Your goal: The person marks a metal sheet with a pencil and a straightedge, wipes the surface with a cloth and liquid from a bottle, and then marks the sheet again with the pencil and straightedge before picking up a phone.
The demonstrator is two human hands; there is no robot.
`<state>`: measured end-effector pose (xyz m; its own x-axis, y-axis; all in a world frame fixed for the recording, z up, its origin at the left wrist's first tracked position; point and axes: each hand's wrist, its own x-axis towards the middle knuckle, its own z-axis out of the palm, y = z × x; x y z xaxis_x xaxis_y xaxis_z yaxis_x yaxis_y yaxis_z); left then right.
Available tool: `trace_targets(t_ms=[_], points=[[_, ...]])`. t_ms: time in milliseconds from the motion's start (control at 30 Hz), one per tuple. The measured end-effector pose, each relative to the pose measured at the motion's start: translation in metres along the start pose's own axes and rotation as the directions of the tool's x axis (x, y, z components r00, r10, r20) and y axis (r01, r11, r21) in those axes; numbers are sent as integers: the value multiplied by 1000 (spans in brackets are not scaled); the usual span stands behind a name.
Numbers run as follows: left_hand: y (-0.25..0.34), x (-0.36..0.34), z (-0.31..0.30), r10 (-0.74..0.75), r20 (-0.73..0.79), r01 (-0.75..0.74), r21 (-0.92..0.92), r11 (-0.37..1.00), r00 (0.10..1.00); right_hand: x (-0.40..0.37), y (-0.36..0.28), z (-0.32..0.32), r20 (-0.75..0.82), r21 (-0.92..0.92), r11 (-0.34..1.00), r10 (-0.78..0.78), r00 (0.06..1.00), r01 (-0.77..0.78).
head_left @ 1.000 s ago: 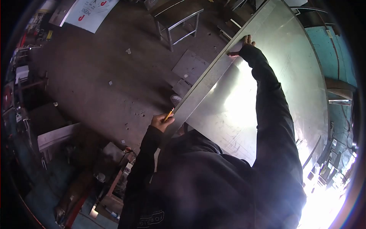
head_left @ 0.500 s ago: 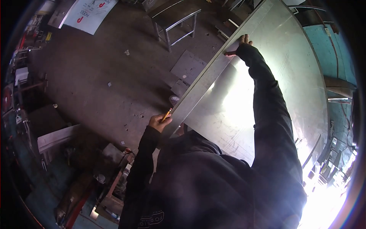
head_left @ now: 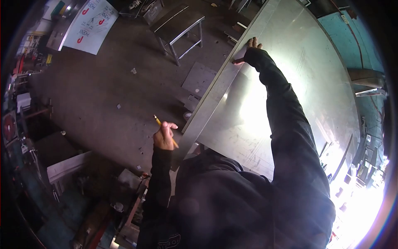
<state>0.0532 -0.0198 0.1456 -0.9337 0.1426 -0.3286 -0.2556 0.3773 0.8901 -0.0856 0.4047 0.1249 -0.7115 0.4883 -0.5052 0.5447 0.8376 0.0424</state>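
A yellow pencil point(head_left: 158, 120) is gripped in my left hand point(head_left: 165, 137), fingers closed round it, its eraser end pointing up and away. This hand is off the left edge of a large shiny metal sheet point(head_left: 286, 83). Farther up that edge, my right hand point(head_left: 251, 50) presses down with fingers and thumb spread. Under it runs a long flat metal strip point(head_left: 211, 99) along the sheet's left side. Strong light glares off the middle of the sheet, and my right sleeve covers part of it.
A metal-framed stool or small table point(head_left: 178, 35) stands on the floor beyond the sheet. Flat plates point(head_left: 199, 78) lie on the floor beside the sheet's edge. A printed white panel point(head_left: 92, 27) is at the upper left. Cluttered workshop gear lines the lower left.
My left hand has drawn back from the strip's near end, moving left and turning the pencil over. My right hand stays spread on the strip. The view has shifted slightly.
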Motion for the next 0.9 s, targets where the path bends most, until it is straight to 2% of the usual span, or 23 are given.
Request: trace_targets(t_ms=[33, 67, 100, 167, 200, 233, 300, 333, 367, 433, 467, 500, 567, 633, 733, 900], points=[[5, 7, 5, 24, -8, -24, -29, 999, 1000, -2, 1, 0, -9, 17, 1000, -16, 1000, 16], [10, 13, 8, -95, -8, 96, 30, 995, 995, -2, 2, -2, -20, 33, 999, -33, 999, 34], [14, 17, 12, -91, -6, 92, 30, 995, 996, -2, 2, -3, -24, 34, 999, -31, 999, 31], [25, 23, 20, -149, -113, 142, -63, 988, 982, -3, 2, -1, -32, -32, 998, -63, 997, 62], [18, 29, 18, -226, 18, 226, -162, 960, 974, -3, 2, 0, -28, -27, 998, -60, 998, 59], [21, 29, 23, -228, 22, 229, -156, 961, 973, -3, 1, -3, -22, -62, 996, -68, 997, 66], [27, 27, 37, 88, 33, -79, -215, 973, 996, -2, 0, -3, -17, -92, 993, -71, 997, 70], [26, 27, 39, 46, 117, -22, -196, 980, 992, -1, 0, 0, -29, -22, 999, -48, 998, 48], [23, 28, 44, 93, 115, -77, -133, 988, 989, 0, 2, 1, -41, 48, 999, -23, 999, 25], [23, 27, 51, 244, 136, -255, 70, 964, 960, -2, 3, 2, -45, 52, 998, -26, 999, 28], [28, 26, 53, 263, 131, -280, 141, 950, 956, -3, 3, 0, -45, 48, 998, -36, 998, 38], [28, 26, 53, 267, 138, -286, 142, 948, 954, 0, 3, 3, -47, 54, 998, -29, 998, 32], [27, 30, 55, 355, 194, -387, 161, 908, 914, 1, 0, 1, -24, -57, 998, -35, 999, 34], [28, 33, 57, 378, 228, -423, 195, 885, 897, -4, -1, -1, 5, -34, 999, -2, 1000, 3], [38, 46, 71, 488, 278, -554, 257, 792, 827, -10, 1, -7, -4, 13, 999, -34, 999, 34], [74, 118, 132, 564, 360, -654, 213, 726, 743, -10, 0, -7, 0, 51, 999, -16, 1000, 16]])
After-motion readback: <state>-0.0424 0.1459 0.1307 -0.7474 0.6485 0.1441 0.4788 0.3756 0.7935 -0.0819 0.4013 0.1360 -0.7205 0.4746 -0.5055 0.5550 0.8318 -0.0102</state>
